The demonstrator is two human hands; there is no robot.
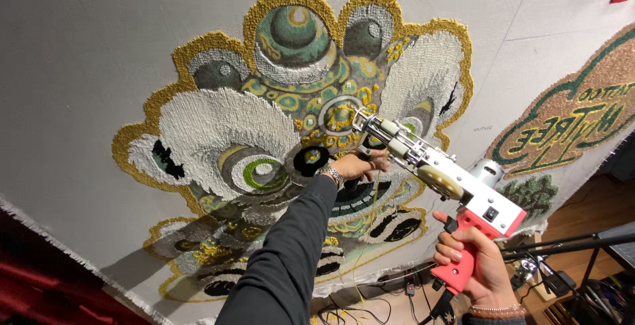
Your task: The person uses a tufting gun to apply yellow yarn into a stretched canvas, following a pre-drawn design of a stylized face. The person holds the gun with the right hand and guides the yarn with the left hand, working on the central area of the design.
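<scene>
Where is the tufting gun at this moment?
In the head view, the tufting gun is right of centre: the right hand holds its red handle, the left hand its front, tip against the lion rug.

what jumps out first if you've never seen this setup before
The big tufted lion-dance face fills the middle of the stretched grey cloth, ringed in gold with white, green and grey patches. In front of it at lower right, the right hand grips the pink handle of a tufting gun whose tip meets the design. The left hand, in a dark sleeve, rests beside that tip.
</scene>
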